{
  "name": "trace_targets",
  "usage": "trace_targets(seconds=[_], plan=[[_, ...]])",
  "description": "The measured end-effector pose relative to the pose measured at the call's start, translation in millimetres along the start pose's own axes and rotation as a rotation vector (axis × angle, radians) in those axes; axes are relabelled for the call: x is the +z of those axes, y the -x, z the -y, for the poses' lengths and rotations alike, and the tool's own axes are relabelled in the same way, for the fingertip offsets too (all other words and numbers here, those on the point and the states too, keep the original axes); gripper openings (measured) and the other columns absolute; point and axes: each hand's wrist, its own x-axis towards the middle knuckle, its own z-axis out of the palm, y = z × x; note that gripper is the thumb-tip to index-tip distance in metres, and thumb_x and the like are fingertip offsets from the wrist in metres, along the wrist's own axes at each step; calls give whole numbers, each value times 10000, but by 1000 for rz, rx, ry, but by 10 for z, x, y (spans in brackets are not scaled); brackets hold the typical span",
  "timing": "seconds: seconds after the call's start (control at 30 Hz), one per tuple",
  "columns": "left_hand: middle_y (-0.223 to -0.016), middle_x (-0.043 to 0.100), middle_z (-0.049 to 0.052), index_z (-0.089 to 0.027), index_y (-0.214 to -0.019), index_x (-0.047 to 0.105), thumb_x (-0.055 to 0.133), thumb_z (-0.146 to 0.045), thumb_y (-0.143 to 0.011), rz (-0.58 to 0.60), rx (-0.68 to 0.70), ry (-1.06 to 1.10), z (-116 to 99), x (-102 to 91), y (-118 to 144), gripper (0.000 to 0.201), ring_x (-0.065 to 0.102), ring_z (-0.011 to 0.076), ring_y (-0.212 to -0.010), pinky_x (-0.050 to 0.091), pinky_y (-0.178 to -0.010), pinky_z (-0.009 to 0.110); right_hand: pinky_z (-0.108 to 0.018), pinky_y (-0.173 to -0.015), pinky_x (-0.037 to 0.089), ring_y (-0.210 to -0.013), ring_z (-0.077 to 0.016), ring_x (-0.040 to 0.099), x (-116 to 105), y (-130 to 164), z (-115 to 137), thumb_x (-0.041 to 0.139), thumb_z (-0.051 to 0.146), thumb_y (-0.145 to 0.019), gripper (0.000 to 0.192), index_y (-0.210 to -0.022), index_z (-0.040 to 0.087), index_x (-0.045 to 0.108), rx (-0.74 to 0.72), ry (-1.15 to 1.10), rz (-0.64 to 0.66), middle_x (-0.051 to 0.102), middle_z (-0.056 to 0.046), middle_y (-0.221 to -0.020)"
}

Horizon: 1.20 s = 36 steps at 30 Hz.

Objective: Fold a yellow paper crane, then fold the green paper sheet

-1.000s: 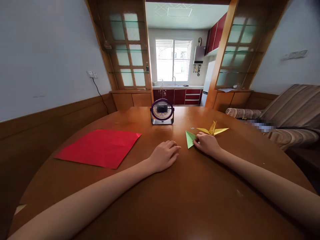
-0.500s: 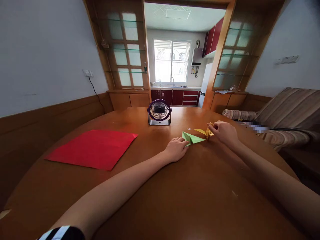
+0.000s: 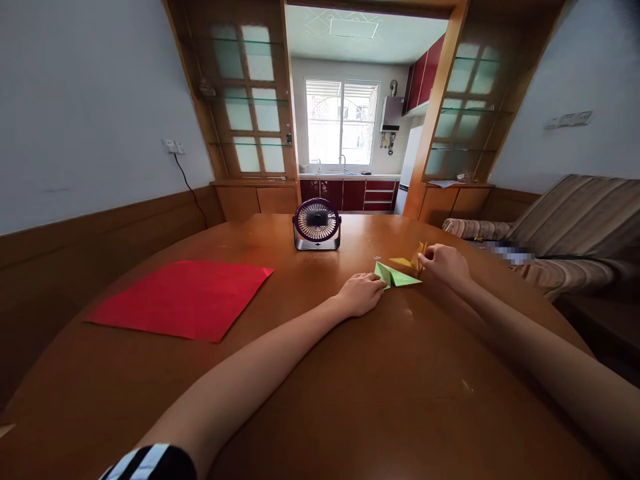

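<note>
My left hand grips the near left end of a green folded paper, its fingers closed on the edge. The green piece has pointed, wing-like flaps and rests on the wooden table. My right hand pinches a yellow folded paper figure just behind and to the right of the green one. Thin upright points and a flat flap show on the yellow figure; the pinching fingers hide its right side. The green tip lies close in front of the yellow figure.
A red paper sheet lies flat on the left of the brown table. Near the far edge stands a small purple fan. To the right is a striped armchair. A small pale scrap lies behind the green paper.
My left hand has shifted right with the green paper, bringing it closer to my right hand. The yellow figure has turned slightly in my right hand's pinch.
</note>
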Motion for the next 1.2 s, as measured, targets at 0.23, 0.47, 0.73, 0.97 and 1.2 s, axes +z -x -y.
trace_targets(seconds=[0.23,0.47,0.73,0.97,1.2], plan=[[-1302,576,82,-218,-1263,587,351,-322,-984,24,2,13,-46,28,-122,381,547,233,-1193,403,-1039,384,-280,-539,284,-701,-197,583,-152,-36,-96,524,393,-842,286,-714,175,658,-44,-51,-126,688,-85,-839],[-1319,569,62,-235,-1275,582,359,-341,-981,36,12,14,-85,63,-255,384,536,225,-1214,391,-1056,369,-265,-522,261,-645,-156,545,-128,40,32,520,387,-843,308,-635,176,605,-158,-23,-130,660,-50,-783],[-1312,571,47,-256,-1261,586,381,-357,-979,10,22,6,-102,66,-258,363,537,216,-1207,398,-1050,363,-261,-520,266,-683,-182,584,-18,69,8,521,391,-818,279,-676,183,640,-100,56,4,675,-52,-766],[-1284,571,55,-232,-1222,603,410,-315,-964,-67,10,-7,-123,70,-230,333,556,210,-1159,418,-1023,357,-275,-534,293,-712,-209,612,-19,71,4,484,455,-832,360,-701,181,676,-69,66,33,690,-73,-770],[-1216,602,48,-222,-1150,641,410,-286,-957,-140,-29,-25,-126,72,-220,308,589,202,-1080,455,-959,336,-283,-532,293,-731,-239,628,-87,50,-3,387,565,-878,515,-740,185,705,-41,41,28,694,-95,-773]])
